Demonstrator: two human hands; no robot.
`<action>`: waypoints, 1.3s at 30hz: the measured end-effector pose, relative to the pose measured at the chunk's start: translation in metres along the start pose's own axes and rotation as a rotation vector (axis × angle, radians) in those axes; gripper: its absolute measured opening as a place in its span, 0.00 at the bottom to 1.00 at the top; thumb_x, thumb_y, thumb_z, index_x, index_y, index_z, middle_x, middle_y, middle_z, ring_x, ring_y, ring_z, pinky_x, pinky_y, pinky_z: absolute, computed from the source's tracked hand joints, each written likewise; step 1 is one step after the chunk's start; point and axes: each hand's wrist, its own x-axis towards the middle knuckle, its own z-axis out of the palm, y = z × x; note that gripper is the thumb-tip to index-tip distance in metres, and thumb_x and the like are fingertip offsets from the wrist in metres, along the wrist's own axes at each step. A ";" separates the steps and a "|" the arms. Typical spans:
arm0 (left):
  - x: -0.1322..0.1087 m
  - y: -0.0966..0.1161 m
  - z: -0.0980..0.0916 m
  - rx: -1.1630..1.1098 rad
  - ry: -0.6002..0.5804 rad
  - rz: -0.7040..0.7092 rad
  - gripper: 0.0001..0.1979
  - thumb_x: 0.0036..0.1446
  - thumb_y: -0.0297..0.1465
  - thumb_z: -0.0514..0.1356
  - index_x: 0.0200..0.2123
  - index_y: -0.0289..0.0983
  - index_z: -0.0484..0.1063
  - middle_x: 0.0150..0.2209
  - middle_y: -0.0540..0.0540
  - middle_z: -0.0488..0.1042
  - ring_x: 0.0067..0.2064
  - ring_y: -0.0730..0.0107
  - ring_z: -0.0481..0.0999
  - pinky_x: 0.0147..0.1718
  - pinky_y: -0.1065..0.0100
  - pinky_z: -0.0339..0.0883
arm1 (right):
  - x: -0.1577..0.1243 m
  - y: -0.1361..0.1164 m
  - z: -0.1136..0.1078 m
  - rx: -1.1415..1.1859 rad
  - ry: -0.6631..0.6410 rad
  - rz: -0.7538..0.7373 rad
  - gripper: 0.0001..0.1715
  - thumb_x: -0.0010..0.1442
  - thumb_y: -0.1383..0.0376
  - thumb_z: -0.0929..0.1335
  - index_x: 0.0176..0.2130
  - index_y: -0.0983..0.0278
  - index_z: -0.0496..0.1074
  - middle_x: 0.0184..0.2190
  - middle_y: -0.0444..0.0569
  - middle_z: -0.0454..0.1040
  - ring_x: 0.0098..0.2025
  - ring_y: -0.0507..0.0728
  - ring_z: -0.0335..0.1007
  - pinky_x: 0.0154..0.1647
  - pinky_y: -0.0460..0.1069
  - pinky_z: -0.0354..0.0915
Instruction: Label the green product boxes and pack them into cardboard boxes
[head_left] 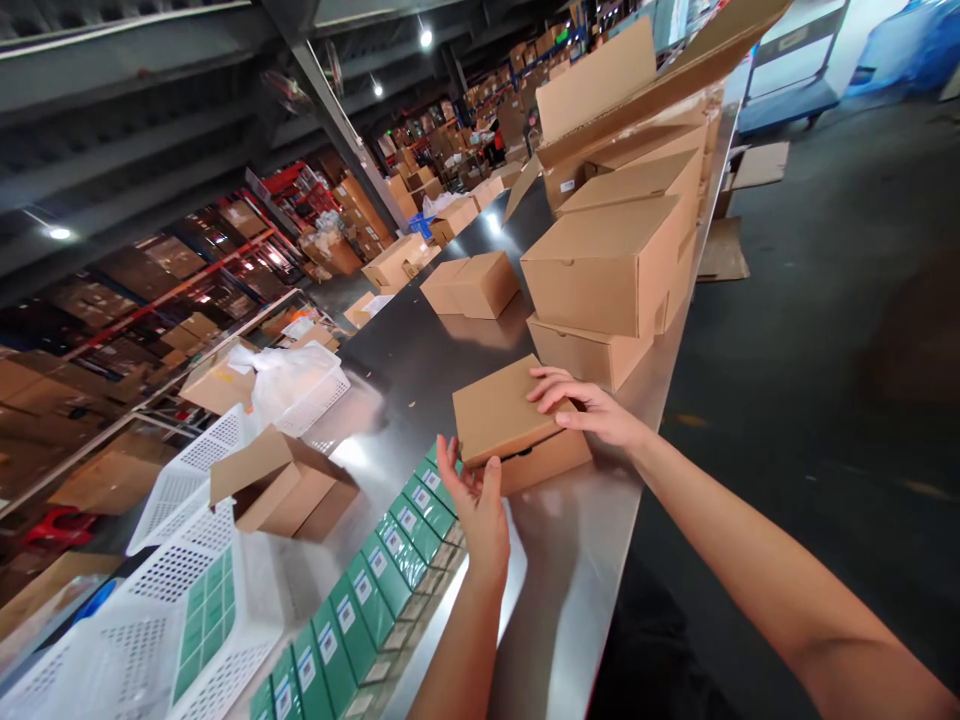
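A small brown cardboard box (499, 405) sits on the metal table in front of me, its lid nearly closed with a dark gap along the front edge. My right hand (581, 402) lies on the lid's right side, fingers spread. At the box's left front corner is my left hand (476, 500), fingers apart with the thumb up beside the corner; its contact with the cardboard is partly hidden. Left of that hand runs a row of green packets (360, 590) with white labels.
Stacked cardboard boxes (600, 265) line the table's right edge, with another box (471, 285) farther back. On the left, white perforated baskets (255, 600) stand near an open carton (289, 490) and a white plastic bag (289, 380). Shelves of cartons fill the background.
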 end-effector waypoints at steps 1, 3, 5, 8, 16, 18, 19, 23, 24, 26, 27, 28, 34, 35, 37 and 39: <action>0.001 -0.001 -0.001 0.010 -0.002 0.016 0.38 0.55 0.36 0.65 0.64 0.48 0.50 0.67 0.41 0.53 0.61 0.62 0.66 0.56 0.67 0.64 | -0.001 0.001 0.000 0.010 0.019 -0.002 0.14 0.59 0.50 0.71 0.40 0.55 0.78 0.45 0.51 0.76 0.64 0.65 0.56 0.64 0.65 0.51; 0.002 -0.006 -0.002 0.034 0.005 0.037 0.32 0.55 0.38 0.65 0.60 0.46 0.56 0.65 0.41 0.57 0.61 0.61 0.66 0.56 0.67 0.63 | -0.002 0.001 -0.001 0.009 0.004 -0.019 0.15 0.59 0.49 0.71 0.41 0.55 0.79 0.47 0.51 0.76 0.65 0.65 0.56 0.65 0.65 0.51; 0.002 -0.011 -0.004 0.079 0.010 0.057 0.26 0.56 0.40 0.65 0.55 0.45 0.60 0.62 0.41 0.60 0.61 0.59 0.65 0.57 0.65 0.62 | -0.004 0.001 -0.004 0.014 -0.038 -0.028 0.16 0.62 0.49 0.68 0.40 0.55 0.80 0.49 0.51 0.76 0.66 0.64 0.53 0.66 0.64 0.49; 0.003 -0.018 -0.007 0.151 0.015 0.103 0.20 0.57 0.43 0.63 0.49 0.43 0.63 0.61 0.41 0.60 0.64 0.57 0.60 0.59 0.62 0.59 | -0.008 0.003 -0.009 0.085 -0.003 0.010 0.14 0.63 0.51 0.68 0.38 0.54 0.80 0.49 0.49 0.76 0.66 0.63 0.55 0.66 0.64 0.50; 0.008 -0.032 -0.013 0.227 0.009 0.323 0.11 0.60 0.39 0.62 0.41 0.40 0.68 0.64 0.39 0.55 0.65 0.58 0.60 0.57 0.58 0.61 | -0.017 0.015 0.004 0.073 0.126 -0.070 0.15 0.59 0.53 0.71 0.27 0.59 0.74 0.43 0.50 0.77 0.63 0.65 0.59 0.63 0.65 0.54; 0.011 -0.033 -0.013 0.265 0.008 0.361 0.10 0.61 0.39 0.61 0.40 0.39 0.69 0.64 0.37 0.56 0.64 0.57 0.60 0.57 0.57 0.60 | -0.018 0.013 0.008 0.037 0.152 -0.111 0.14 0.57 0.55 0.73 0.26 0.60 0.71 0.42 0.49 0.77 0.63 0.65 0.59 0.63 0.65 0.54; 0.012 -0.034 -0.013 0.280 0.004 0.376 0.11 0.61 0.39 0.61 0.40 0.38 0.69 0.64 0.37 0.57 0.64 0.57 0.61 0.57 0.56 0.61 | -0.018 0.012 0.009 0.005 0.152 -0.124 0.14 0.56 0.57 0.74 0.27 0.60 0.69 0.42 0.49 0.77 0.63 0.65 0.59 0.63 0.65 0.54; 0.014 -0.036 -0.014 0.285 -0.034 0.373 0.14 0.61 0.43 0.60 0.38 0.38 0.68 0.61 0.35 0.61 0.61 0.55 0.65 0.55 0.55 0.63 | -0.017 0.015 0.006 -0.166 0.078 -0.021 0.24 0.47 0.55 0.78 0.38 0.59 0.68 0.60 0.55 0.65 0.68 0.67 0.50 0.66 0.65 0.49; 0.015 -0.036 -0.015 0.291 -0.033 0.353 0.15 0.61 0.45 0.59 0.39 0.38 0.68 0.59 0.34 0.64 0.60 0.55 0.67 0.53 0.55 0.65 | -0.017 0.018 0.006 -0.181 0.063 0.032 0.32 0.45 0.51 0.79 0.44 0.58 0.66 0.65 0.57 0.56 0.69 0.68 0.45 0.66 0.65 0.48; 0.017 -0.037 -0.017 0.312 -0.017 0.313 0.19 0.60 0.49 0.58 0.40 0.38 0.68 0.52 0.35 0.70 0.54 0.55 0.72 0.51 0.55 0.67 | -0.017 0.020 0.011 -0.165 0.053 0.123 0.45 0.44 0.44 0.77 0.53 0.58 0.60 0.70 0.60 0.43 0.71 0.69 0.40 0.67 0.65 0.46; 0.017 -0.037 -0.019 0.315 -0.009 0.303 0.21 0.59 0.50 0.59 0.40 0.38 0.69 0.47 0.37 0.72 0.50 0.55 0.74 0.48 0.55 0.68 | -0.019 0.020 0.015 -0.156 0.059 0.148 0.46 0.45 0.41 0.75 0.54 0.57 0.57 0.71 0.60 0.40 0.71 0.69 0.40 0.67 0.64 0.46; 0.017 -0.037 -0.021 0.307 -0.006 0.300 0.23 0.56 0.52 0.60 0.40 0.37 0.69 0.43 0.38 0.73 0.46 0.56 0.75 0.46 0.55 0.69 | -0.022 0.018 0.021 -0.159 0.074 0.157 0.46 0.46 0.39 0.73 0.53 0.57 0.56 0.71 0.59 0.39 0.71 0.69 0.39 0.67 0.63 0.46; -0.017 -0.033 -0.034 0.218 0.022 0.335 0.22 0.53 0.49 0.64 0.40 0.37 0.70 0.38 0.42 0.73 0.40 0.59 0.75 0.40 0.59 0.71 | -0.072 -0.028 0.067 -0.318 0.268 -0.018 0.37 0.53 0.38 0.68 0.49 0.57 0.56 0.72 0.59 0.31 0.72 0.70 0.37 0.65 0.63 0.50; -0.027 -0.029 -0.036 0.200 0.015 0.364 0.20 0.54 0.47 0.65 0.40 0.38 0.70 0.38 0.43 0.73 0.40 0.60 0.76 0.40 0.59 0.71 | -0.081 -0.039 0.072 -0.335 0.299 -0.039 0.36 0.54 0.38 0.68 0.49 0.57 0.55 0.72 0.60 0.31 0.72 0.71 0.37 0.65 0.64 0.51; -0.046 -0.013 -0.036 0.147 -0.039 0.475 0.15 0.57 0.41 0.64 0.43 0.40 0.70 0.42 0.42 0.73 0.43 0.60 0.76 0.43 0.60 0.72 | -0.090 -0.065 0.077 -0.371 0.351 -0.092 0.36 0.55 0.39 0.67 0.50 0.57 0.55 0.72 0.60 0.31 0.72 0.73 0.35 0.64 0.65 0.52; -0.054 0.016 -0.028 0.084 -0.142 0.642 0.12 0.60 0.37 0.63 0.46 0.42 0.68 0.51 0.40 0.71 0.52 0.58 0.74 0.49 0.57 0.70 | -0.081 -0.093 0.073 -0.417 0.410 -0.202 0.35 0.54 0.42 0.69 0.50 0.57 0.54 0.72 0.58 0.31 0.72 0.74 0.34 0.64 0.68 0.50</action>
